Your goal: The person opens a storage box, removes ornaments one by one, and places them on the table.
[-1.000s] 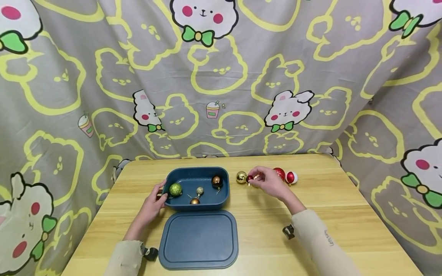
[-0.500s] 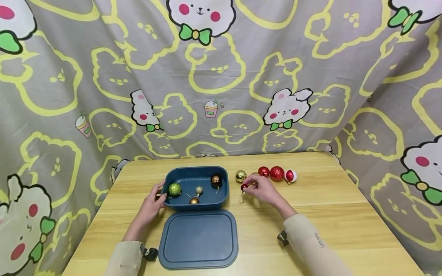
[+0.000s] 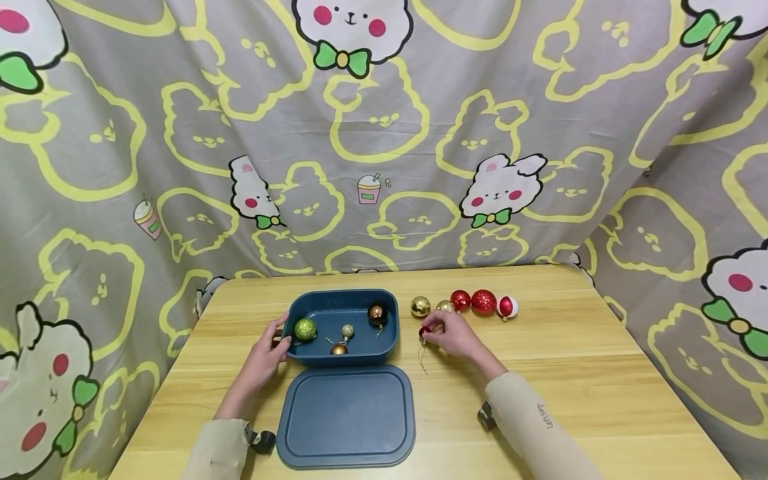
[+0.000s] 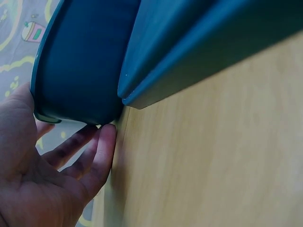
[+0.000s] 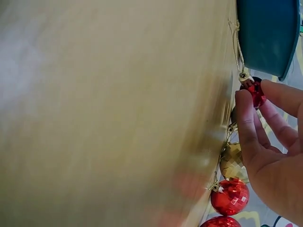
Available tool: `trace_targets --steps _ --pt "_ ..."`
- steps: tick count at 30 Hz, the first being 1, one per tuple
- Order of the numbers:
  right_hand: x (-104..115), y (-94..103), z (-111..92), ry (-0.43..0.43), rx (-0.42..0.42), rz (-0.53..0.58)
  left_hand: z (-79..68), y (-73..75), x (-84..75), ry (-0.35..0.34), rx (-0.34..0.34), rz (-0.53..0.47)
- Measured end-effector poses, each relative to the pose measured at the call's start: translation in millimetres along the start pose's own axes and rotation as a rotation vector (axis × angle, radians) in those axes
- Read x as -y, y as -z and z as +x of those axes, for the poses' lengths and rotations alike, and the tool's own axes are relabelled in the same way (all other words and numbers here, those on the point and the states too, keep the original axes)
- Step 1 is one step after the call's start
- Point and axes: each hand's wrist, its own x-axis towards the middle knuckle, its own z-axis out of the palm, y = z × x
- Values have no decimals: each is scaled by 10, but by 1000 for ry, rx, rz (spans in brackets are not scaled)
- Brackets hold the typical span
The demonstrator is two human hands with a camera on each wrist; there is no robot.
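My left hand (image 3: 267,350) holds the left end of a dark blue plastic box (image 3: 343,360); in the left wrist view its fingers (image 4: 102,156) touch the box's outer end wall. Inside lie a glittery green bauble (image 3: 305,329), a small pale gold bauble (image 3: 347,331), an orange-gold bauble (image 3: 339,349) and a brown bauble (image 3: 377,314). To the right of the box, my right hand (image 3: 454,335) pinches a small dark red bauble (image 5: 258,92) between thumb and fingertips. A gold string (image 3: 423,361) hangs from its cap, low over the table.
A matching blue lid (image 3: 345,417) lies flat in front of the box. Behind my right hand stand two gold baubles, one (image 3: 421,307) nearer the box, then red baubles (image 3: 483,302) and a red-and-white one (image 3: 507,307). A patterned curtain (image 3: 384,133) hangs behind the table.
My right hand has drawn the small red bauble slightly left and toward me, away from the row, uncovering the red baubles and part of a gold one. The left hand stays on the box.
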Motion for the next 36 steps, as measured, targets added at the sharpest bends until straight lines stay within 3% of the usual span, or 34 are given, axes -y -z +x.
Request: trace_targets --steps 13,20,28,36 --pt "15 -9 9 31 0 -80 5 -11 -1 -10 -12 1" --pt "36 8 -16 7 2 -110 -138 48 -393 13 27 5" --pt "150 95 -31 42 -44 -122 16 -4 -1 8 9 22" --pt "406 116 -6 128 -74 -66 41 -2 54 -6 1 14"
